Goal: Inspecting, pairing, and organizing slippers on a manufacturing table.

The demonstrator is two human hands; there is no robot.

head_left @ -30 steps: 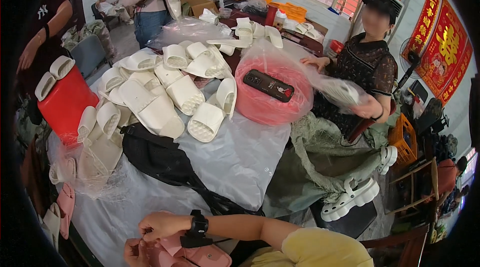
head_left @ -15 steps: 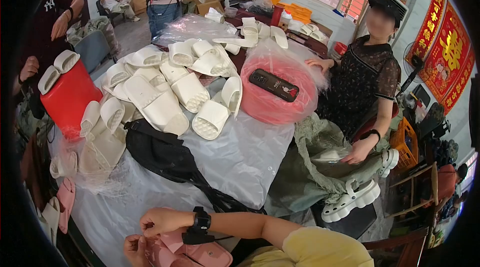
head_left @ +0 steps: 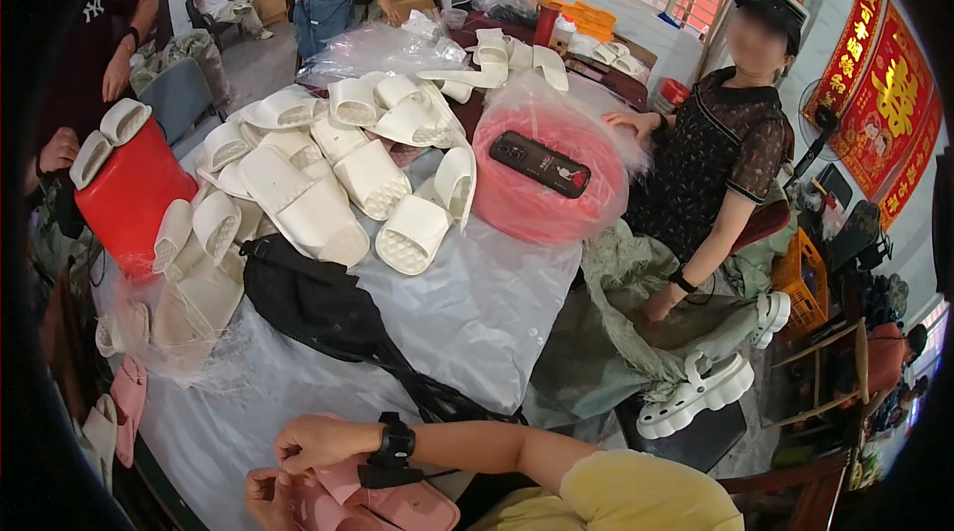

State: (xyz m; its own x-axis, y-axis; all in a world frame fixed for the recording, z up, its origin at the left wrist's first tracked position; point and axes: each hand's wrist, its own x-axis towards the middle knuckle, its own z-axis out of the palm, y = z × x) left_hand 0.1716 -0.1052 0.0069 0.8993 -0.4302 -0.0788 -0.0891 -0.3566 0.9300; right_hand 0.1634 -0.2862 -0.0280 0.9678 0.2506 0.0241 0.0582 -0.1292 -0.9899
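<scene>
At the near edge of the table my right hand (head_left: pixel 320 440), with a black watch-like band at its wrist, is closed in a pinch. My left hand (head_left: pixel 266 497) sits just below and left of it, also closed. The fingertips of both meet, and whatever they pinch is too small to make out. Right beside and under them lies a pair of pink slippers (head_left: pixel 415 505), partly cut off by the lower edge. A black bag (head_left: pixel 313 298) with long straps lies beyond my hands on the plastic-covered table (head_left: pixel 467 317).
White slippers (head_left: pixel 298 198) form a pile across the table. Further right, a phone (head_left: pixel 542 163) rests on a plastic-wrapped pink bundle (head_left: pixel 527 218). A red bucket (head_left: pixel 134 188) stands left. A co-worker (head_left: pixel 711 134) sits at the right with a green sack (head_left: pixel 606 332).
My hands keep nearly the same place and pinch. The co-worker's hand at the right has gone deeper into the green sack. A standing person at the back has lowered a hand toward a box.
</scene>
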